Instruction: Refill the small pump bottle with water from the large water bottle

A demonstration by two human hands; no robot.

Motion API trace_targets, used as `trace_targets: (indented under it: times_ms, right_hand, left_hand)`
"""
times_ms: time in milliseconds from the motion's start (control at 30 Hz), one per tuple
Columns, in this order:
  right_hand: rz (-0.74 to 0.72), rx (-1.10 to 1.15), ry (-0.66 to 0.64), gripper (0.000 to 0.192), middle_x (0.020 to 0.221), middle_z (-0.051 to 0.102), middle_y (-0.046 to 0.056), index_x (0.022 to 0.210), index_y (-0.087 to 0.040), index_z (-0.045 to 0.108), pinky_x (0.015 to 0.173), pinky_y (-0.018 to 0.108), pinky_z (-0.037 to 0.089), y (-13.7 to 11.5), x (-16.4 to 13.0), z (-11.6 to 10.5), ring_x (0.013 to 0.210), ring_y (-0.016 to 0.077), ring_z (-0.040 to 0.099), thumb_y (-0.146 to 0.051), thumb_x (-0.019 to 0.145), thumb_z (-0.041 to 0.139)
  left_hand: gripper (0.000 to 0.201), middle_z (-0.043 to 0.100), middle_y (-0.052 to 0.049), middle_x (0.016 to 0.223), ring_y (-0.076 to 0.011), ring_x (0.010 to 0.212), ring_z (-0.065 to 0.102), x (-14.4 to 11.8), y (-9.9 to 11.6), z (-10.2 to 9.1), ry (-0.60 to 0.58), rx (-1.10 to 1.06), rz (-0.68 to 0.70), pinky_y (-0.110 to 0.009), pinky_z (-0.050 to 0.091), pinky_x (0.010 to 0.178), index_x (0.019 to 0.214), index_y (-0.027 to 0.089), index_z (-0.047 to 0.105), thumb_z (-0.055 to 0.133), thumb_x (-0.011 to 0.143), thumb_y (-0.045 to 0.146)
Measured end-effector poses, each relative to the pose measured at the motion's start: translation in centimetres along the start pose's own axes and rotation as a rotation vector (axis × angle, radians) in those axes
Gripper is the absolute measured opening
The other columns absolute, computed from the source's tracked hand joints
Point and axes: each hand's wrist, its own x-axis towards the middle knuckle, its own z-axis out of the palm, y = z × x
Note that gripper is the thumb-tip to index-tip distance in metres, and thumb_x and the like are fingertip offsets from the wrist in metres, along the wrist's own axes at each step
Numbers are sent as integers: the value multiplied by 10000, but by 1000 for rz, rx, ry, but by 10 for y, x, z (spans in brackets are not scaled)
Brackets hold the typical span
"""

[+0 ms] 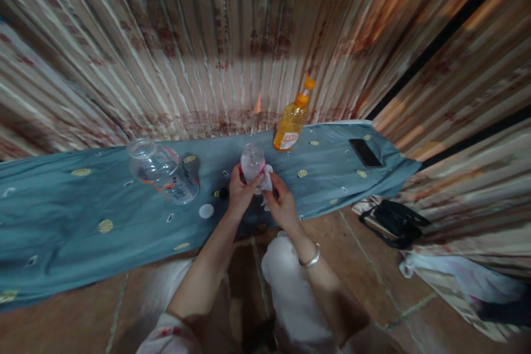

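My left hand (243,191) is wrapped round a small clear plastic bottle (251,159) above the middle of the cloth-covered table. Beside it, my right hand (282,199) pinches a crumpled white tissue or cloth (266,178) against the bottle's right side. A loose end of the white piece hangs below the fingers. On the table to the left lies a round white lid (206,211), with a small dark round object (223,193) near my left wrist. The bottle's lower part is hidden by my fingers.
A large clear plastic jar (164,171) stands at the left. An orange pump bottle (291,121) stands behind my hands, near the curtain (186,55). A black phone (365,153) lies at the table's right end. A black bag (394,222) rests below on the right.
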Motion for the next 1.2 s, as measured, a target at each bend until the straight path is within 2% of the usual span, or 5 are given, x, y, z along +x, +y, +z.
trace_targets:
  times_ms: [233, 533, 667, 967, 1200]
  right_hand:
    - [36, -52, -120, 500, 1308, 800, 105, 1330, -190, 762, 1124, 437, 567, 11, 47, -2, 1195, 256, 741, -209, 863, 585]
    - [237, 81, -295, 386, 841, 783, -16, 1131, -214, 830, 708, 300, 569, 11, 22, -30, 723, 190, 662, -278, 805, 632]
    - [247, 151, -233, 466, 987, 829, 13, 1240, -200, 808, 767, 322, 600, 10, 28, -34, 801, 200, 703, -304, 820, 638]
    - [28, -253, -205, 458, 1283, 819, 79, 1216, -249, 783, 1132, 472, 582, 34, 55, -9, 1227, 277, 757, -150, 800, 619]
    - [-22, -417, -281, 500, 1450, 730, 171, 1308, -201, 741, 1212, 518, 534, 44, 41, -1, 1388, 316, 685, -135, 817, 670]
  left_hand:
    - [487, 744, -19, 952, -224, 906, 722, 11, 5, -14, 3, -52, -36, -326, 583, 828, 1044, 215, 660, 873, 649, 403]
    - [627, 748, -7, 960, -208, 849, 702, 0, 0, -10, 11, -90, -53, -332, 572, 823, 1098, 213, 639, 927, 563, 368]
    - [591, 768, -10, 954, -222, 865, 722, -7, 1, -9, -32, -85, -42, -351, 589, 845, 1064, 209, 668, 952, 571, 371]
    - [648, 787, -13, 986, -237, 908, 748, -15, 6, -25, -18, -106, -47, -374, 614, 880, 1073, 214, 688, 996, 538, 412]
    - [677, 774, -21, 974, -248, 894, 746, -15, 13, -33, 4, -91, -26, -399, 618, 885, 1059, 218, 679, 1010, 533, 485]
